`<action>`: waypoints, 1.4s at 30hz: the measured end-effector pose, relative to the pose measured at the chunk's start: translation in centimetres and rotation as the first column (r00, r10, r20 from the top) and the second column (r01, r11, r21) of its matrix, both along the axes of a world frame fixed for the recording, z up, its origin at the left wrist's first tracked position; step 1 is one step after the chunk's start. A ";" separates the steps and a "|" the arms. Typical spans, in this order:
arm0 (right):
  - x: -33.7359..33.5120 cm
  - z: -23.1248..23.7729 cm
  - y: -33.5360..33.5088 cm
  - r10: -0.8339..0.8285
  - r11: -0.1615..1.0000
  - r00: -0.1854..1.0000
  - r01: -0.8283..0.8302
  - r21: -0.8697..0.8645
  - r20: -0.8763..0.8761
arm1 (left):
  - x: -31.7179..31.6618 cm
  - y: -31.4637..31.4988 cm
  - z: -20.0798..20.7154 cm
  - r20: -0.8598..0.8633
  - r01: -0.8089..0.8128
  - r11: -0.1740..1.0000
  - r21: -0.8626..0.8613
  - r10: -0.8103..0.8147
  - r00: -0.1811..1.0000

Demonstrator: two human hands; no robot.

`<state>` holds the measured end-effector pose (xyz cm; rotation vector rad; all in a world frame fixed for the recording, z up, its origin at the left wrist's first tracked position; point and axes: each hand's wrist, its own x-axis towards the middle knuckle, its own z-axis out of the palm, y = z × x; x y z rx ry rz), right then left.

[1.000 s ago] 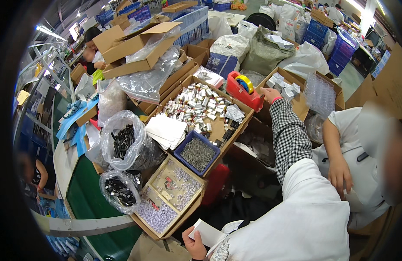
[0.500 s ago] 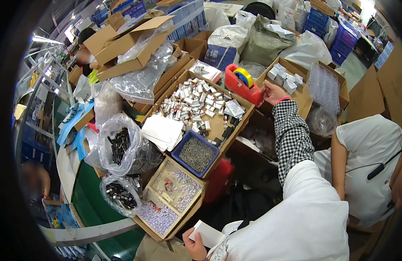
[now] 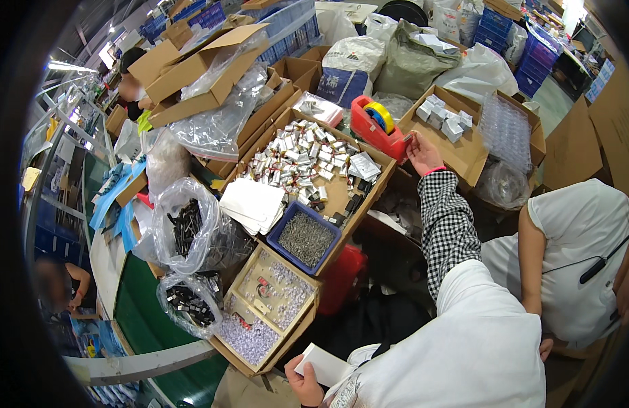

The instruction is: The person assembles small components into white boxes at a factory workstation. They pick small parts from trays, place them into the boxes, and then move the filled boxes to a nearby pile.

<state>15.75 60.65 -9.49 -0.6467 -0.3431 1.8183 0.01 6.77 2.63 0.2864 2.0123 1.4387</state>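
A small white box (image 3: 326, 364) is gripped in my left hand (image 3: 305, 384), low in the picture. My right arm, in a black-and-white checked sleeve, reaches out to a red tape dispenser (image 3: 374, 130) that carries a yellow-cored roll. At the dispenser's front end, the fingers of my right hand (image 3: 423, 154) are drawn together. Whatever lies between them is too small to make out. Left of the dispenser, a cardboard tray (image 3: 341, 195) holds many silver battery-like packs (image 3: 304, 155), white cards (image 3: 253, 205) and a blue bin (image 3: 277, 239) of small metal parts.
Nearer me is a divided wooden tray (image 3: 287, 325) of tiny pale pieces. Plastic bags (image 3: 192, 204) of black parts stand left of it, beside a green conveyor belt (image 3: 141, 299). Small white boxes (image 3: 445, 117) sit in a carton at right. Another person (image 3: 580, 258) is close on my right.
My right hand has shifted slightly down toward me, its fingers still at the dispenser's front end. My left hand keeps the white box in about the same place.
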 end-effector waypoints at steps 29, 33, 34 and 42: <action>-6.6 0.6 -17.1 0.463 0.885 0.878 -0.466 -0.002 0.120 | -1.2 -2.7 -4.7 -0.024 -0.116 0.979 0.168 0.121 0.992; -10.0 2.2 -28.5 0.840 0.539 0.537 -0.808 -0.239 0.077 | -0.8 -3.6 -4.9 -0.175 -0.013 0.995 0.095 0.029 0.984; -10.5 2.8 -31.0 0.883 0.460 0.466 -0.832 -0.310 0.058 | -0.7 -3.8 -4.9 -0.212 -0.001 0.996 0.090 0.020 0.977; -10.4 9.0 -41.7 0.971 0.239 0.236 -0.946 -0.221 0.038 | 0.8 -4.9 -3.4 -0.181 -0.056 0.992 0.111 0.076 0.980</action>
